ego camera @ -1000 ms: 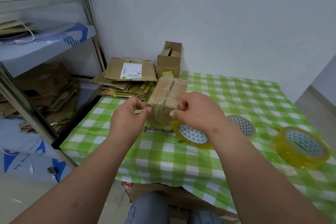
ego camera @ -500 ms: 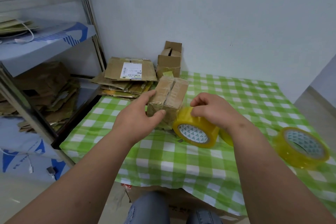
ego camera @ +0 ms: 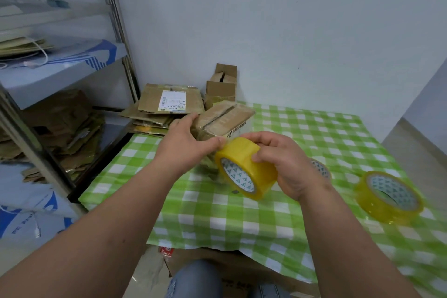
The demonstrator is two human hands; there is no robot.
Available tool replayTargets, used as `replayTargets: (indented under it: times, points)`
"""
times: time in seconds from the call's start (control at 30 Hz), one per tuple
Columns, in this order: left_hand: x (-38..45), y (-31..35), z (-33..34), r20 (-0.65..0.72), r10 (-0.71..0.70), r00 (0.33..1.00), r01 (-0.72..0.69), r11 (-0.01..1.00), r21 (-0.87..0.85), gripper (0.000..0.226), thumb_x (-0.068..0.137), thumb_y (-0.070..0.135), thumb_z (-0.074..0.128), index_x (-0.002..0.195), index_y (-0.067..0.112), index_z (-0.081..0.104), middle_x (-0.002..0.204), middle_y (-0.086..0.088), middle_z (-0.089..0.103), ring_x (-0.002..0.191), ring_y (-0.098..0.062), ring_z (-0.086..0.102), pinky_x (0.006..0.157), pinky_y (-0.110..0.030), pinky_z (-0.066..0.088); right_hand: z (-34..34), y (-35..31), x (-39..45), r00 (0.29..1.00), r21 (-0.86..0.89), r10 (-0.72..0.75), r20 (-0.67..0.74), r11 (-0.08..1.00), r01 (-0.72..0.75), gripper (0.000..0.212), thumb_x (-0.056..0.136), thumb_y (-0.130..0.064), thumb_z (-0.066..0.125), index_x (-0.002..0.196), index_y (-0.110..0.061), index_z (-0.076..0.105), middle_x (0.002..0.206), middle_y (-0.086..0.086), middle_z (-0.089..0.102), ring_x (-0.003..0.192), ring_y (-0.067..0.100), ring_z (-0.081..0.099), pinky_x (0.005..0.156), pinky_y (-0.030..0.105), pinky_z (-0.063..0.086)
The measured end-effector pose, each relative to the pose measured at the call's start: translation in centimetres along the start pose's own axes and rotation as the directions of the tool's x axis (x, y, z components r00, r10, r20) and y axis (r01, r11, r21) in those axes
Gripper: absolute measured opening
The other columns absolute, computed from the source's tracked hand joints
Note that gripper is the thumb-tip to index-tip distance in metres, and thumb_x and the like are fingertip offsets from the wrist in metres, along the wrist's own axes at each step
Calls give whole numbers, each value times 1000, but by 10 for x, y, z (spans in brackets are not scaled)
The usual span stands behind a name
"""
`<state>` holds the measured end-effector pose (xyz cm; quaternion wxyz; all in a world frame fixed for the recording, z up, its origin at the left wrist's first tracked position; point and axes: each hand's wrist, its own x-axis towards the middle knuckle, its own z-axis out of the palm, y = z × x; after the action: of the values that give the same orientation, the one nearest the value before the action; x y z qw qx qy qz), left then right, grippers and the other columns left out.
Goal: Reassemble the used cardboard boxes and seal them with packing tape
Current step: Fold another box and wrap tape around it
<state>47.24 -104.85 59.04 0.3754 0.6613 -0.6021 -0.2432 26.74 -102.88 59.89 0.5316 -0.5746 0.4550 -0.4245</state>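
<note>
A small brown cardboard box (ego camera: 226, 118) with old tape on it is tilted up off the green checked tablecloth (ego camera: 302, 133). My left hand (ego camera: 186, 145) grips its near left corner, fingers on the side and thumb at the front. My right hand (ego camera: 283, 162) holds a yellow roll of packing tape (ego camera: 244, 167) on edge, lifted just in front of the box. The roll's upper edge meets my left thumb.
A second tape roll (ego camera: 389, 195) lies at the right, a third (ego camera: 320, 169) is half hidden behind my right wrist. Flattened cartons (ego camera: 169, 102) and a small open box (ego camera: 221, 85) sit at the table's back left. A metal shelf (ego camera: 60, 68) stands left.
My right hand lifted the tape roll off the table and brought it up to the box. My left hand shifted its grip on the box, which is tilted further.
</note>
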Motion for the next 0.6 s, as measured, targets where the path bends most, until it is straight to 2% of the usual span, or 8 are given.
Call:
replayTargets:
  times: [0.07, 0.13, 0.2, 0.3, 0.4, 0.53, 0.6]
  points:
    - [6, 4, -5, 1, 34, 999, -34, 998, -52, 94, 68, 54, 81, 147, 29, 37, 137, 6, 49, 123, -17, 52, 103, -40, 46, 2, 3, -6, 999, 141, -35, 21, 990, 32, 46, 64, -8, 64, 109, -13, 70, 106, 15, 73, 100, 36, 67, 91, 51, 52]
    - [13, 8, -7, 25, 42, 999, -40, 996, -83, 85, 71, 48, 83, 141, 25, 41, 127, 7, 52, 115, -16, 55, 94, -35, 48, 8, 6, -11, 997, 262, -67, 42, 964, 54, 45, 69, -8, 68, 114, -11, 65, 102, 14, 73, 92, 31, 67, 83, 45, 54]
    - [19, 7, -5, 83, 40, 996, -34, 997, -71, 76, 74, 44, 82, 136, 23, 44, 124, 4, 53, 111, -15, 55, 86, -30, 47, 16, 11, -14, 998, 314, -65, 23, 948, 54, 42, 74, -8, 72, 114, -12, 59, 94, 11, 72, 86, 27, 66, 74, 40, 54]
    - [23, -1, -2, 144, 12, 990, -8, 1000, -26, 78, 74, 42, 82, 140, 21, 45, 130, 1, 52, 117, -17, 52, 95, -32, 45, 30, 23, -17, 1000, 290, -21, -14, 957, 24, 30, 87, -2, 69, 110, -13, 53, 90, 7, 73, 83, 23, 66, 73, 37, 53]
    - [27, -4, -8, 175, -9, 984, 6, 1000, 19, 96, 64, 50, 87, 143, 16, 44, 137, -1, 48, 123, -19, 49, 105, -35, 42, 39, 34, -18, 1000, 241, -3, 10, 970, 0, 27, 89, -4, 68, 110, -11, 52, 95, 10, 72, 85, 23, 65, 78, 39, 51]
    - [30, -2, -15, 178, 15, 984, -47, 984, 174, 97, 63, 51, 88, 144, 16, 46, 139, -1, 54, 123, -18, 52, 101, -32, 43, 47, 40, -17, 999, 242, 22, 30, 970, -29, 30, 89, -6, 69, 112, -11, 50, 95, 11, 72, 86, 22, 65, 79, 39, 51]
    - [29, -1, -15, 164, 43, 986, -83, 966, 247, 95, 65, 55, 85, 144, 17, 48, 141, 0, 54, 125, -19, 53, 101, -31, 42, 46, 44, -18, 998, 241, 30, 47, 970, -41, 39, 84, -10, 75, 114, -11, 50, 93, 11, 71, 84, 20, 65, 78, 36, 51]
